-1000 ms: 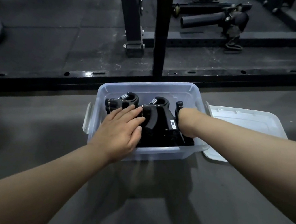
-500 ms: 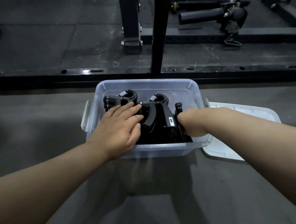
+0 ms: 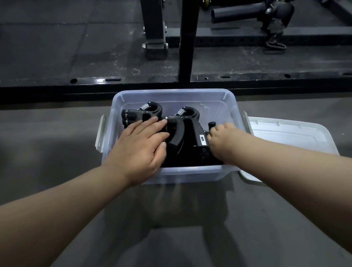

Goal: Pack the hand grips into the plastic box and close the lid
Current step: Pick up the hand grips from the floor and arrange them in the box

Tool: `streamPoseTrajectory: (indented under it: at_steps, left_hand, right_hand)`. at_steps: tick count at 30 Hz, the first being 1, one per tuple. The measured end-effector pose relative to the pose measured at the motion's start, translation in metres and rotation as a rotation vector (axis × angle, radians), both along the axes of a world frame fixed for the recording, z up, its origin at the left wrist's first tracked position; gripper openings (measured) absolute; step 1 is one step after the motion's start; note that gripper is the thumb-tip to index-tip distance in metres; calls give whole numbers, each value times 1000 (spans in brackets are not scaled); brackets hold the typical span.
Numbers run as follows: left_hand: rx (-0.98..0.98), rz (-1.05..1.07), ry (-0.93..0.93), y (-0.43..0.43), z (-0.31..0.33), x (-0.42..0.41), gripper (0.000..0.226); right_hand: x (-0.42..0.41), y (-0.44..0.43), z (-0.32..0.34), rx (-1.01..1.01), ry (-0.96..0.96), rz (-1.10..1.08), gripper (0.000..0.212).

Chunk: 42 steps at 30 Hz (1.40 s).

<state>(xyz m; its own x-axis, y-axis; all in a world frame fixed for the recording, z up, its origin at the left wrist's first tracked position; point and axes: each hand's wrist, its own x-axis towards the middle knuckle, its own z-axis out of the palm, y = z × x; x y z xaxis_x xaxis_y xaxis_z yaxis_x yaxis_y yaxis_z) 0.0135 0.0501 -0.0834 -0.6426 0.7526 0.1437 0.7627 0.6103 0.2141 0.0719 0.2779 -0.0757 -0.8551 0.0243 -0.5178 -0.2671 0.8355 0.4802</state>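
Through the head camera we look down at a clear plastic box (image 3: 173,90) on a grey floor (image 3: 245,246). A black steel rack frame (image 3: 189,32) stands just behind it.

Several black hand grips (image 3: 185,132) with silver springs lie packed inside the box and cover most of its bottom. Our left hand (image 3: 139,148) lies flat on the left-hand grips with its fingers straight and together, pressing down and holding nothing. Our right hand (image 3: 221,140) reaches in at the box's right side. Its fingers curl down against the rightmost grip, beside a small black knob (image 3: 212,124). We cannot tell whether it pinches that grip or only nudges it.

The lid (image 3: 289,133) lies flat on the floor just right of the box, partly hidden under our right forearm.

We judge the packing to be nearly done, with the lid not yet on. If any grip is left standing above the rim, the lid may fail to seat and the side latches (image 3: 101,132) may not catch. Uneven pressure from either hand could also slide or tilt the light box.
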Motion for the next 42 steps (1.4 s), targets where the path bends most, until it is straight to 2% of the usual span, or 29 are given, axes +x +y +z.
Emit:
streamPoseTrajectory:
  at_steps: [3,8,12,20,25,28,30,35,42]
  left_hand:
    - [2,-4,-2,0,0,0,59]
    - [3,-2,-4,0,-1,-1,60]
    - [4,-2,-15,1,0,-1,60]
    - [7,2,-9,1,1,1,60]
    - [15,-1,-8,0,0,0,60]
    - [2,-5,-5,0,0,-1,60]
    - [1,-4,-1,1,0,-1,60]
    - [5,0,-5,0,-1,-1,59]
    - [0,-2,-11,1,1,0,59]
  right_hand:
    - [0,1,2,94,53,38,42]
    - [-7,4,19,8,-57,-24,41]
    - [2,4,9,78,35,93,32]
    - [-1,1,1,105,18,184,28]
    - [-3,3,9,-33,-55,137,32]
    - [-5,6,14,-179,-117,-28,13]
    - [-7,8,16,-217,-133,-66,29]
    - [-9,11,21,-372,-121,-177,17]
    - [-10,5,18,-344,-127,-116,29]
